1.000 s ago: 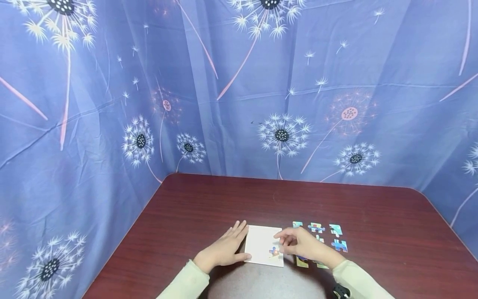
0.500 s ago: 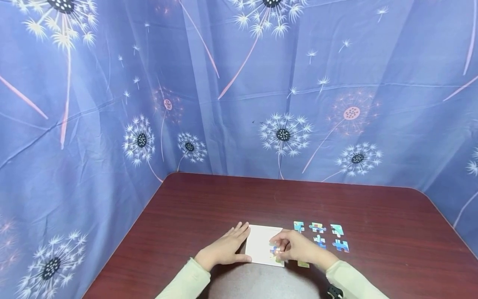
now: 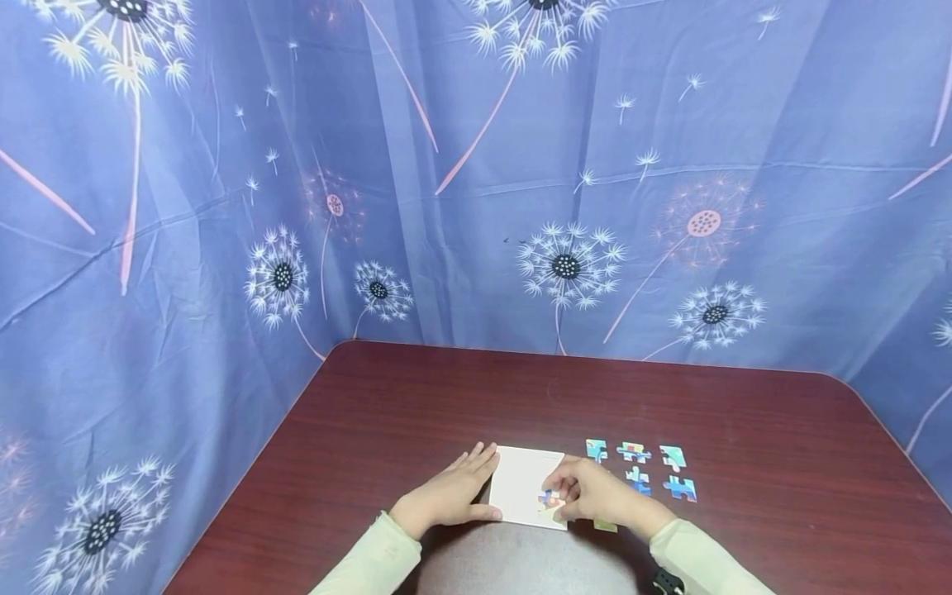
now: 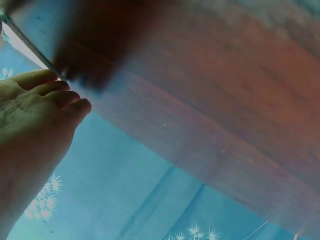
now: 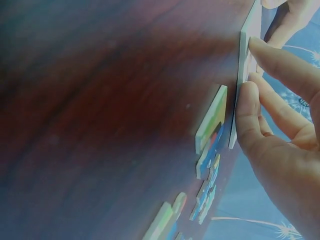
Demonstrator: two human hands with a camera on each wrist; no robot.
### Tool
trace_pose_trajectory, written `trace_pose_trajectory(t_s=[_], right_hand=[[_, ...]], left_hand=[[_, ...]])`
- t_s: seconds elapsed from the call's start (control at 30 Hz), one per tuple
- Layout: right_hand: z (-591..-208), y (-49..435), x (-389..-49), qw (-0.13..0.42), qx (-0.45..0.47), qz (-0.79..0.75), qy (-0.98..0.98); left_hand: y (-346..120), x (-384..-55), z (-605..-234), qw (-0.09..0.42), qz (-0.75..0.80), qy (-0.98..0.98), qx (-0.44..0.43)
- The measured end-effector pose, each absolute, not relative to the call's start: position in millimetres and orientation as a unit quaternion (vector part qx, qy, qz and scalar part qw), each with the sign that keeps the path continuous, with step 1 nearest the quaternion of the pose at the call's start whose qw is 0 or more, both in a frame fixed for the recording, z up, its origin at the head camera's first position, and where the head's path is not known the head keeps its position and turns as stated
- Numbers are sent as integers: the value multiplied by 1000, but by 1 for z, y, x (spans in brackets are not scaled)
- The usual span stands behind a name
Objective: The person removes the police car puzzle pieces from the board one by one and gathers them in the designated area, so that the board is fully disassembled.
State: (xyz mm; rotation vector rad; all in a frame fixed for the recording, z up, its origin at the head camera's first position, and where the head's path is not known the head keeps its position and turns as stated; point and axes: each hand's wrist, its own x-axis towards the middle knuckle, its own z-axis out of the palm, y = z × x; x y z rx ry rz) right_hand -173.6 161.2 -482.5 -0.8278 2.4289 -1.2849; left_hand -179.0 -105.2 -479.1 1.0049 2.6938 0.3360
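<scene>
A thin white square board (image 3: 513, 487) lies on the table between both hands. My left hand (image 3: 449, 494) keeps its fingers straight along the board's left side, its thumb at the lower left corner. In the left wrist view those fingers (image 4: 47, 92) reach the board's edge. On the board's lower right part, a small colourful jigsaw puzzle piece (image 3: 551, 501) shows between the thumb and fingers of my right hand (image 3: 598, 496), which pinch at it. The right wrist view has the thumb (image 5: 247, 97) and fingertips right at the board's face, hiding the piece.
Several loose jigsaw pieces (image 3: 680, 487) lie in rows to the right of the board, some partly covered by the right hand. A dark red wooden table (image 3: 416, 397) stretches around them. Behind and to the left hangs a blue dandelion-patterned curtain (image 3: 476, 248).
My right hand has come down and slightly left onto the board's lower right corner, where more of the puzzle picture showed, then its fingers spread a little. The left hand stays put.
</scene>
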Motion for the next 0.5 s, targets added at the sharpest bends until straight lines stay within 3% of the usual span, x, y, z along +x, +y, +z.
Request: trace_pose_trajectory(t_s=[0.5], right_hand=[[-485,161,-175,131,-291,-438,840]], left_hand=[[-104,-180,-481,120,109,925,343]])
